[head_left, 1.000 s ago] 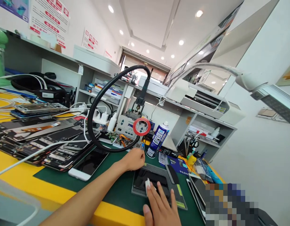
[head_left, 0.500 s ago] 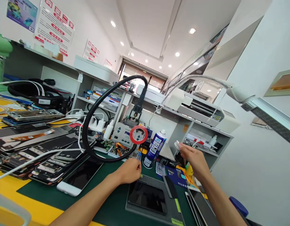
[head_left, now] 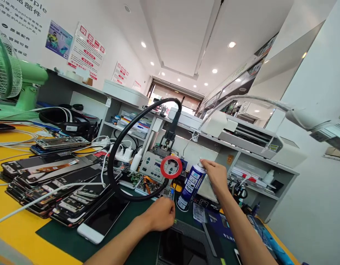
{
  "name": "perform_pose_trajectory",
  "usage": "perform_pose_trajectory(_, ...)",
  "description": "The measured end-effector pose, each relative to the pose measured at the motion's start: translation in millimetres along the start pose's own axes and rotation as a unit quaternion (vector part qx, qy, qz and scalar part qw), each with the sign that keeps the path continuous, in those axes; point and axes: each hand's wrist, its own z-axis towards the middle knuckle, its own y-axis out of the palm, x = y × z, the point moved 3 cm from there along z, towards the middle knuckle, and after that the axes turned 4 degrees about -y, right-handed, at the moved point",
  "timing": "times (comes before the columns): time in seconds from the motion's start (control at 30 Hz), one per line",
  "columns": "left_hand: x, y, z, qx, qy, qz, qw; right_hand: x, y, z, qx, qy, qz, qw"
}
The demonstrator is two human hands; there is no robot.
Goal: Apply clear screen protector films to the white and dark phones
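Observation:
My right hand [head_left: 216,175] is closed in a pinch at the top of a blue and white spray can [head_left: 189,189]. A bit of white shows at its fingertips, over the can's nozzle. The can stands upright on the dark green mat [head_left: 136,235]. My left hand [head_left: 162,213] is curled into a fist above the top edge of a grey textured pad [head_left: 193,228]; anything inside it is hidden. On the pad lies a dark phone screen [head_left: 181,247], cut off by the bottom of the view. A flat grey strip [head_left: 211,237] rests beside it.
Stacked phone parts [head_left: 70,198] and a white-edged phone [head_left: 103,217] lie to the left. A black hose [head_left: 111,162] loops in front of a grey control box [head_left: 150,163] with a red ring [head_left: 171,167]. A green fan [head_left: 29,84] stands far left; a lamp [head_left: 307,119] hangs right.
My right hand has moved left, from beside the spray can to its top, with the small white piece at its fingertips. The view has turned left. My left hand remains a fist.

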Motion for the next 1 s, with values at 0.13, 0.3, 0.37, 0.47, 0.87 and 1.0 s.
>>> perform_pose_trajectory(0.13, 3.4, -3.5, -1.8, 0.004, -0.005, -0.008, 1.000, 8.4, 4.1, 3.0, 0.018, 0.016, 0.038, 0.999)
perform_pose_trajectory(0.3, 7.7, -7.0, -4.1, 0.005, -0.010, -0.013, 1.000, 15.1, 14.0, -1.3, 0.060, 0.063, 0.112, 0.990)
perform_pose_trajectory(0.37, 6.8, -5.9, -3.9, 0.008, -0.011, -0.012, 1.000, 15.3, 17.4, -4.4, 0.086, 0.071, 0.133, 0.985)
perform_pose_trajectory(0.47, 3.2, -2.1, -2.7, 0.010, -0.011, -0.013, 1.000, 14.7, 20.7, -7.5, 0.113, 0.073, 0.157, 0.978)
perform_pose_trajectory(0.87, 0.7, 5.8, 6.9, -0.024, -0.083, -0.053, 0.995, 18.4, 29.1, -11.5, 0.138, 0.051, 0.183, 0.972)
perform_pose_trajectory(1.0, -5.8, 10.3, 9.6, -0.079, -0.142, -0.084, 0.983, 17.7, 28.9, -12.3, 0.146, 0.053, 0.172, 0.973)
